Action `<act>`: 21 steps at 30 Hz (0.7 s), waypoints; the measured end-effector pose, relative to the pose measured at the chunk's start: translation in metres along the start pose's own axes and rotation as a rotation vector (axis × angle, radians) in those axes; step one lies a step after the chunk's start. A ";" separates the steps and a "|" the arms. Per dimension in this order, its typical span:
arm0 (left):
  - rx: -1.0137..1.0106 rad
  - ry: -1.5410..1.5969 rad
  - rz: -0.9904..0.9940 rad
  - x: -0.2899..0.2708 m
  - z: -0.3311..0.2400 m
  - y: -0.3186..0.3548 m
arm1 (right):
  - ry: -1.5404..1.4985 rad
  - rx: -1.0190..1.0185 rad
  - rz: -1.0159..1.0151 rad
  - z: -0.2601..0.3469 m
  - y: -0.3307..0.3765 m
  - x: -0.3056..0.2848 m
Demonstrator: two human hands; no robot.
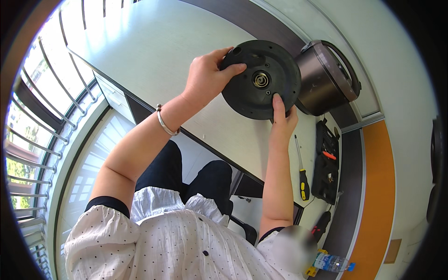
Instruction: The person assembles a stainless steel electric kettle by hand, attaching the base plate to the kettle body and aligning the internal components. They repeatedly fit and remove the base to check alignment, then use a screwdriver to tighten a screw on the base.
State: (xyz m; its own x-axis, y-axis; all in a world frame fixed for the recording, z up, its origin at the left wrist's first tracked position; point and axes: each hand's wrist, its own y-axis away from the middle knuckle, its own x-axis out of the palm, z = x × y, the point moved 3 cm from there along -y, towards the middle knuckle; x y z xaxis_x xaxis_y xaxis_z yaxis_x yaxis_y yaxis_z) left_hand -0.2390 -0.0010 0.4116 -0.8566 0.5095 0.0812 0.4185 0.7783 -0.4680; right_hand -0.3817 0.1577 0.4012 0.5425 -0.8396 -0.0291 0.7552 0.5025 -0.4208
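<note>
Both hands hold up a round black base cover (247, 100) above the white table. A metal coil spring (261, 80) shows in the opening at its middle, with small holes around it. My left hand (207, 74) grips the cover's upper left edge, thumb lying across its face. At the lower right edge, my right hand (283, 116) clasps the rim, its thumb pointing up toward the centre. The fingers behind the cover are mostly hidden. Just right of the cover stands a brown rice cooker (319, 84) with a dark handle, partly covered by it.
On the table's right lie a yellow-and-black screwdriver (304, 184) and an open black tool case (322, 175) with an orange-red handled tool (329, 155). A plastic bottle (331, 263) lies at lower right. The white tabletop (154, 60) stretches left toward a barred window (35, 121).
</note>
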 end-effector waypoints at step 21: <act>-0.095 -0.100 -0.026 -0.001 -0.023 0.004 | -0.035 -0.026 -0.048 0.007 0.000 -0.002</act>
State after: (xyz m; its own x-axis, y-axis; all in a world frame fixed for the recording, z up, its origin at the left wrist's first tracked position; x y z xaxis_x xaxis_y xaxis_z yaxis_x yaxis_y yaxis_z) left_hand -0.2292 0.0101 0.4300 -0.8915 0.4531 0.0025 0.4180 0.8246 -0.3811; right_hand -0.3798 0.1606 0.4078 0.5184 -0.8548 0.0233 0.7714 0.4558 -0.4441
